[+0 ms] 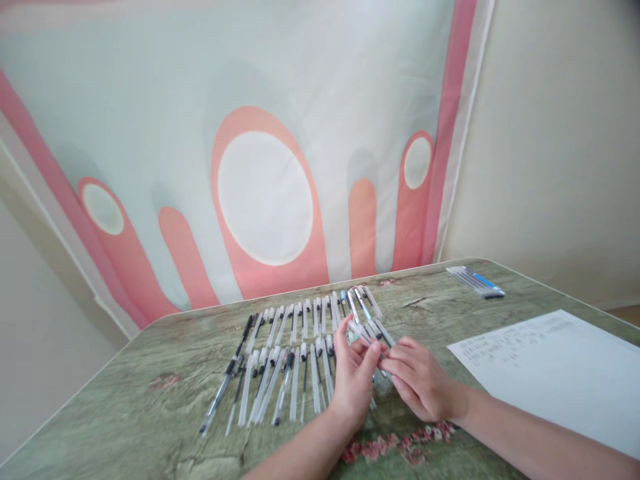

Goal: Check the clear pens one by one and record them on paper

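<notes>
My left hand [353,383] is closed on a slim translucent pen [361,332], whose pale end sticks up past the fingers. My right hand [425,381] pinches at the pen's other end, close to the left thumb; the fingers hide most of that part. Just beyond and left of my hands lie two rows of pens and pen parts. The far row of pens [294,321] has pale barrels with dark tips, plus a few with blue marks at its right end. The near row of pens [260,387] is partly covered by my left hand.
A bundle of pen refills [475,282] lies at the far right of the table [110,413]. A white sheet of paper [565,373] with faint writing is right of my hands. Behind the table hangs a patterned cloth [335,100].
</notes>
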The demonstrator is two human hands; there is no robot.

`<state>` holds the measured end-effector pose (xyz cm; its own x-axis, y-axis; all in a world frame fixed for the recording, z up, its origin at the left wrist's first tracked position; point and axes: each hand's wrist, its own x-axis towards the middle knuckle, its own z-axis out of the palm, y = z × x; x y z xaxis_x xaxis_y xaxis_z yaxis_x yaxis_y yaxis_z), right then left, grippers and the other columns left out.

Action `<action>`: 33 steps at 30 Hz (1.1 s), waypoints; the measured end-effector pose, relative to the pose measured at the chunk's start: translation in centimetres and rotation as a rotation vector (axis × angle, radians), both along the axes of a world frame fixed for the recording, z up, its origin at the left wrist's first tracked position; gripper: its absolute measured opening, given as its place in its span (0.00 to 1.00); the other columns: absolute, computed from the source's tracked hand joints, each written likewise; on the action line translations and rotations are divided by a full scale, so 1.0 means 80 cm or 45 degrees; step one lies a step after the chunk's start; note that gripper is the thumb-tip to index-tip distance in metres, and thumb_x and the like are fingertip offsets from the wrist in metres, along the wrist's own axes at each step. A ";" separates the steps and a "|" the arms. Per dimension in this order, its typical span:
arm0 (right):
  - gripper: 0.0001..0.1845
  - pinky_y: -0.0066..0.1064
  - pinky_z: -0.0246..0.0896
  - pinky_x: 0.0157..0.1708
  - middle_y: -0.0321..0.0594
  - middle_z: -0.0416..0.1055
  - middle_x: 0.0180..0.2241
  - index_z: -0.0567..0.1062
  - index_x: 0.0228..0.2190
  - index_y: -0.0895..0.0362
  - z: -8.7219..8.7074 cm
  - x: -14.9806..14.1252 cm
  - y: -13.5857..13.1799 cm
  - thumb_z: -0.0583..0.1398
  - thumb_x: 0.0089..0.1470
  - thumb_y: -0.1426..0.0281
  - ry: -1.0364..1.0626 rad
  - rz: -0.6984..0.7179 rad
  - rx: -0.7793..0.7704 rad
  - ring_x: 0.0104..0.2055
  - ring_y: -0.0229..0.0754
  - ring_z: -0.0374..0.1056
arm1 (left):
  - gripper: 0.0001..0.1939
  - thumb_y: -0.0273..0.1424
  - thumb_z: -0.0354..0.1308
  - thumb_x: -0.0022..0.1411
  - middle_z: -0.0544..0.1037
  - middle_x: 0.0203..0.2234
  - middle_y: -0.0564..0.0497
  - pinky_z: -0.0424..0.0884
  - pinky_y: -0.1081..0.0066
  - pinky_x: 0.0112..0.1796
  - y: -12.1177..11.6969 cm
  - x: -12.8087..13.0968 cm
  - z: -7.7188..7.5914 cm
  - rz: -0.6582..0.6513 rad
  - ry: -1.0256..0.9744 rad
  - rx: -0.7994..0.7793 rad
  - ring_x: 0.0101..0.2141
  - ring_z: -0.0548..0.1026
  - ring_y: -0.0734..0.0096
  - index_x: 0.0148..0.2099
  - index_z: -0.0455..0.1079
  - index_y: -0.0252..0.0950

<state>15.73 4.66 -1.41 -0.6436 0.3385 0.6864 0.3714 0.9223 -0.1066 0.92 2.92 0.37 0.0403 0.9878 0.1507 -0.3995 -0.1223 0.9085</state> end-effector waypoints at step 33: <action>0.12 0.37 0.55 0.33 0.43 0.67 0.29 0.63 0.38 0.59 -0.016 -0.001 0.001 0.47 0.52 0.77 0.111 0.045 0.008 0.30 0.41 0.62 | 0.28 0.33 0.55 0.57 0.72 0.26 0.53 0.67 0.68 0.35 -0.006 0.004 -0.005 0.037 -0.005 0.041 0.30 0.72 0.71 0.55 0.43 0.40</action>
<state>15.67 4.76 -2.67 -0.5925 0.3125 0.7425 0.3283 0.9354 -0.1316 1.20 2.46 -0.05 0.0107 0.9831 0.1828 -0.3988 -0.1634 0.9023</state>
